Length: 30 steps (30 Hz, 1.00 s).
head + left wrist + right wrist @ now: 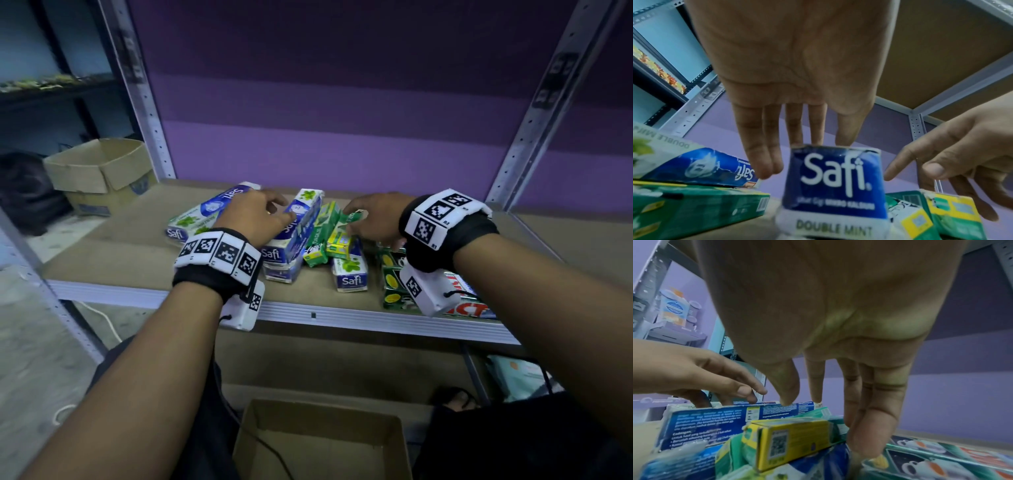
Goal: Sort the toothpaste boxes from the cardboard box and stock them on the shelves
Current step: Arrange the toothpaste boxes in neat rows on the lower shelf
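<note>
Head: Safi box (298, 224) under left hand (255, 217)

Approx. 5 blue-white Safi toothpaste cartons (351, 275), 2 green-yellow slim cartons (317, 246), 2 dark green boxes (392, 277), 1 red-white carton (474, 310), 2 brown cardboard boxes (99, 168).
</note>
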Tool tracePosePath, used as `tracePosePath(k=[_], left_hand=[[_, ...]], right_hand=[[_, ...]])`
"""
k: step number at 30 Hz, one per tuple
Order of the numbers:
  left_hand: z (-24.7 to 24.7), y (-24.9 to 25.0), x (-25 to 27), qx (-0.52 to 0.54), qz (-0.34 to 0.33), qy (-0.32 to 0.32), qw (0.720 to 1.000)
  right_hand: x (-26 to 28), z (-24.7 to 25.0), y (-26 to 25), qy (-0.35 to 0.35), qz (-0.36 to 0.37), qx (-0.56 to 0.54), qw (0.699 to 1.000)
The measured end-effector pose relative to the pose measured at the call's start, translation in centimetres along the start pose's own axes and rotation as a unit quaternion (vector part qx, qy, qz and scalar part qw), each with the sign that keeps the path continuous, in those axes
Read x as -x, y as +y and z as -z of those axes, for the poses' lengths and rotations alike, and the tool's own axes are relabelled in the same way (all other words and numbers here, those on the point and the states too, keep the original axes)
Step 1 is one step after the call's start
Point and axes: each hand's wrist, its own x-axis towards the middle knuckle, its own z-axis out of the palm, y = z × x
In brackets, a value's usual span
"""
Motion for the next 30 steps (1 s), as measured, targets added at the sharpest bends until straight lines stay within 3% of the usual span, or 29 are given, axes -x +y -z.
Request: tracePosePath(k=[3,9,19,27,30], left_hand=[[-0.3,-0.6,-0.3,-0.011,0.021,-0.051,0.998],[-0.9,-0.5,-0.4,-0.039,0.030,-0.079,0.996],[-0.6,-0.5,-0.8,0.013,0.067,-0.043,0.997],[0.7,-1.8,-0.6,0.058,0.087,0.013,0.994],[1.9,-2.6,-0.5,0.070,0.097,0.033,0.992]], right_hand=[[-1.1,-0.5,-1.0,-0.004,-0.013,0.002,1.000],[-3.1,-1.8,-2.0,-0.021,-0.054,-0.030,0.998],[-3.5,-2.2,-1.7,-0.010,-0.091,-0.176,0.980],[-1.7,-1.9,-1.7,0.028,-0.111,-0.381,0.917],[-1.1,-0.9,-2.9,0.032,-0.093,-0.388,0.916]])
